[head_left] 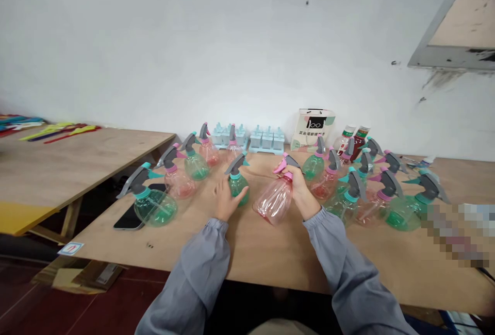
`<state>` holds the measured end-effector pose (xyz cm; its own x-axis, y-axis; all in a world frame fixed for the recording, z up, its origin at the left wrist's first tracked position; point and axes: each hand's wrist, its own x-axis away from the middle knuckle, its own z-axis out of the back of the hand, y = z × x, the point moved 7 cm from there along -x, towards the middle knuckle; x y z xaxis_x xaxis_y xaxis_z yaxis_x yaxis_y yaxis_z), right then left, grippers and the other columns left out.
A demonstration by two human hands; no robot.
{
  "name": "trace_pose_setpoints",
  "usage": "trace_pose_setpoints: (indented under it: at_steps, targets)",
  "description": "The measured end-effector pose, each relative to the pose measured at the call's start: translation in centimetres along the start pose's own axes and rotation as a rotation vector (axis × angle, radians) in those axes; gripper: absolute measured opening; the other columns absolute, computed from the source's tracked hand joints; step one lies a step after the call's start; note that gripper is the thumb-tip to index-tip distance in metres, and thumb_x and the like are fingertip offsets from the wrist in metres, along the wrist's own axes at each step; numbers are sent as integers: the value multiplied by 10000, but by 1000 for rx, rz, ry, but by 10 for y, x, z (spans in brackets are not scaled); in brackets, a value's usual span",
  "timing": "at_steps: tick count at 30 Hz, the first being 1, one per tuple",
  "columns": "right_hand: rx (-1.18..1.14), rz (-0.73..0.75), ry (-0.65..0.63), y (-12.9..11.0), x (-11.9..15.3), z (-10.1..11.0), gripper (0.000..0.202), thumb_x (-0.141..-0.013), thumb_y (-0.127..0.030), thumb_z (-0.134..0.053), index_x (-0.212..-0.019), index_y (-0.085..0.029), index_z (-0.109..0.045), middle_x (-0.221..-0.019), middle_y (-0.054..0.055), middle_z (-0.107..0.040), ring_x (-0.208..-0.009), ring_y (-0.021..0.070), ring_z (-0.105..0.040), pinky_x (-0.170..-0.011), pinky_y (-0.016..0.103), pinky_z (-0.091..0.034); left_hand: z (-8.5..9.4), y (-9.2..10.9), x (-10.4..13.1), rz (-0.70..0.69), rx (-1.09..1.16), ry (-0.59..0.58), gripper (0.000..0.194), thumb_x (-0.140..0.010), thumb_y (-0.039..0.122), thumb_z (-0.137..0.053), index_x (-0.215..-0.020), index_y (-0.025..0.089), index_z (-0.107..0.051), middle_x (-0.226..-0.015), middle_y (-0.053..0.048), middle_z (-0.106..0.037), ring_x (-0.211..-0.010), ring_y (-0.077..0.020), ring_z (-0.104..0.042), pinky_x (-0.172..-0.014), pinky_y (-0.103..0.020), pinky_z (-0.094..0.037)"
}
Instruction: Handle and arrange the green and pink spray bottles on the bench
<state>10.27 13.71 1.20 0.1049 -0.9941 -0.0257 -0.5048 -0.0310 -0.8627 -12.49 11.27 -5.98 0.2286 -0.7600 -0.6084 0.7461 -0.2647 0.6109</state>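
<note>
the person's right hand (299,185) is curled closely round the neck of a see-through pink spray bottle (273,200), which leans, its ribbed belly catching the light above the bare wooden table (263,252). the left hand (227,201), thumb spread wide from the fingers, half encircles a rounded green bottle (238,186) with a teal collar; whether it grips, i can't tell from here. gathered grey-blue cuffs (218,225) pucker at both wrists. more pot-bellied sprayers (180,184) stand on either side, one overlapping a flat, glossy black phone (126,219). pale blue plastic moulds (266,141) and a stiff printed bag (305,139) sit along the smooth white wall (193,41).
</note>
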Motion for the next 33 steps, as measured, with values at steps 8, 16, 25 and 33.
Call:
trace_pose_setpoints:
  at_steps: [8,16,25,33]
  targets:
    - [21,96,50,-6,0,7,152,-464,-161,-628,-590,-213,-562,-585,-47,-616,-536,96,-523,-509,226,-413,-1,-2,0,-2,-27,0,752,-782,537,-691,-1393,170,-454,-1331,-206,-606,-1290,-369,-549,-1066,-523,-405]
    - [62,-27,44,1,5,5,246,-495,-183,-643,-734,-217,-685,-708,-1,-722,-671,159,-646,-581,248,-503,-1,-1,0,6,-33,-12,740,-790,548,-678,-1384,167,-456,-1343,-206,-600,-1307,-375,-536,-1076,-533,-390]
    - [415,339,187,-19,12,10,78,-631,-300,-618,-667,-235,-640,-763,-11,-687,-666,136,-556,-560,233,-437,0,-1,0,20,-20,-22,777,-778,545,-692,-1407,170,-431,-1369,-211,-580,-1323,-379,-522,-1094,-548,-372]
    - [689,592,379,-18,-16,32,161,-704,-332,-596,-802,-214,-647,-609,-50,-548,-603,145,-496,-637,283,-423,1,1,0,33,1,-42,733,-786,536,-685,-1371,155,-465,-1326,-209,-601,-1316,-379,-526,-1085,-538,-383]
